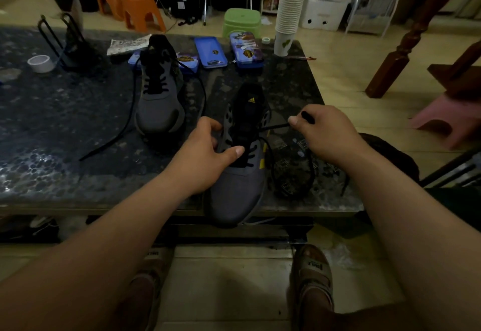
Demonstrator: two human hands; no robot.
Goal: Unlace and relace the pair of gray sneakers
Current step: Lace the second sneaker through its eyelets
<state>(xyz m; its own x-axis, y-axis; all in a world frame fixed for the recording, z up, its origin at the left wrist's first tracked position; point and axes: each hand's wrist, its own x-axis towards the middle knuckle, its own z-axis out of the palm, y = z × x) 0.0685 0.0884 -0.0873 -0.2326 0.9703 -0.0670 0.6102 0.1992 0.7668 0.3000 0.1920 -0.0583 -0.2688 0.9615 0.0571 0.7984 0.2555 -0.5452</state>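
Observation:
Two gray sneakers with black laces stand on a dark speckled table (65,148). The near sneaker (239,190) sits at the table's front edge, toe towards me and hanging slightly over it. My left hand (205,153) grips its left side, thumb across the lower laces. My right hand (322,132) pinches the black lace (276,126) drawn taut out of a right-side eyelet; the rest of that lace loops on the table to the right. The far sneaker (158,99) stands further back and left, with its loose lace ends trailing over the table.
Behind the shoes lie blue pencil cases (210,52), a roll of tape (41,63), a black wire stand (65,41) and a stack of paper cups (287,18). Plastic stools stand on the floor beyond. My sandalled feet are under the table edge.

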